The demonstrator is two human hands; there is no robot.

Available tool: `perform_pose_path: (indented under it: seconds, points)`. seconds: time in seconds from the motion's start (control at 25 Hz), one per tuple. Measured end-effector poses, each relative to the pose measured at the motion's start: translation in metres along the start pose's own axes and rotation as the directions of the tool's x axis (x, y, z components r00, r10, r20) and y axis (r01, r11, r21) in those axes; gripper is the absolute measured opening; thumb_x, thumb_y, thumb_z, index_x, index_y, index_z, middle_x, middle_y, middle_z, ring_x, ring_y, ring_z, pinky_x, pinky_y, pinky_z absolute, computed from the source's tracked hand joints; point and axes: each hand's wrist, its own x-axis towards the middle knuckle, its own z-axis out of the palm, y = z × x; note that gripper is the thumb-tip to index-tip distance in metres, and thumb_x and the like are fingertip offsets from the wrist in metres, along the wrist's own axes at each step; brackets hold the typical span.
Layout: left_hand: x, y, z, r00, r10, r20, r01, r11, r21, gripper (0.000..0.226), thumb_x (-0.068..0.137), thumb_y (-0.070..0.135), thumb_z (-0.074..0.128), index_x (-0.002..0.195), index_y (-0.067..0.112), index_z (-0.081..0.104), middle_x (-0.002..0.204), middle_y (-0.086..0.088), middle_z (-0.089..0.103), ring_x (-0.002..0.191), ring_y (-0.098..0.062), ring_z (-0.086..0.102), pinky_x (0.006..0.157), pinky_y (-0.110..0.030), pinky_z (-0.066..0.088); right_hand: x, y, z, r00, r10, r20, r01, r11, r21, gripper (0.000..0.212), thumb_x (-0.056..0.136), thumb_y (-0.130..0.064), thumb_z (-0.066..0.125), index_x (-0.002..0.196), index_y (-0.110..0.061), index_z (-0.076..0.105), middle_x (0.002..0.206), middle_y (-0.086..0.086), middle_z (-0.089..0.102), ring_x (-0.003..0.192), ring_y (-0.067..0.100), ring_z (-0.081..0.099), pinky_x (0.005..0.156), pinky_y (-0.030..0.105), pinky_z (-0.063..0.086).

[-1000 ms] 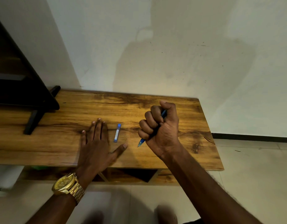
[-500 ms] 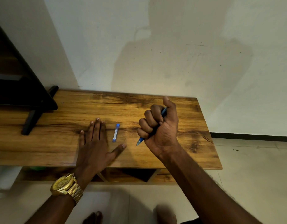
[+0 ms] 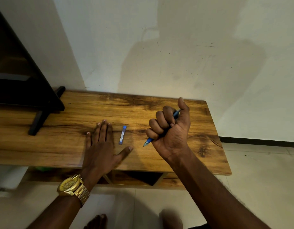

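From the head camera, the right hand [image 3: 172, 129] is raised just above the wooden tabletop [image 3: 60, 146]. Its grip is a closed fist wrapped round a blue pen [image 3: 147, 141], with the thumb sticking up off the barrel. The pen's tip points down and to the left from the bottom of the fist, and its back end shows beside the thumb.

The left hand [image 3: 100, 146] lies flat on the tabletop, fingers straight and thumb spread, holding nothing. A small blue refill tube [image 3: 122, 135] lies just beside its fingers, between the two hands and touched by neither.

A gold wristwatch [image 3: 71, 185] sits on the left wrist, and a black stand [image 3: 38, 119] rests at the far left.

The risks I see:
- With the thumb lifted, the pen may slide or twist in the fist.
- A downward jab could score the wood.
- A sweep of either hand could roll the tube off the edge.
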Motion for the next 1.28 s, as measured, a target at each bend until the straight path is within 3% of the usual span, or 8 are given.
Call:
perform_pose_path:
  seconds: [0.64,1.28]
  points:
    - [0.0021,-0.0044,0.0100,0.998,0.005,-0.055,-0.006,1.000,-0.018,0.133,0.080,0.106,0.012,0.174,0.013,0.004,0.184,-0.008,-0.006,0.171,-0.026,-0.005,0.136,-0.060,0.008,-0.0006,-0.0026,0.0009,0.999,-0.020,0.028,0.020,1.000,0.017,0.060,0.110,-0.051,0.032,0.056,-0.025,0.024,0.051,-0.007,0.015,0.045,0.010,0.011,0.046,0.023,0.011]
    - [0.0009,-0.0030,0.0081,0.999,-0.006,-0.041,0.005,1.000,-0.006,0.134,0.077,0.106,0.006,0.174,0.014,0.000,0.184,-0.007,-0.010,0.170,-0.025,-0.008,0.136,-0.059,0.006,-0.0008,-0.0018,0.0005,0.999,-0.032,0.013,0.031,0.999,0.018,0.060,0.109,-0.050,0.033,0.055,-0.024,0.024,0.051,-0.006,0.014,0.046,0.011,0.011,0.046,0.024,0.011]
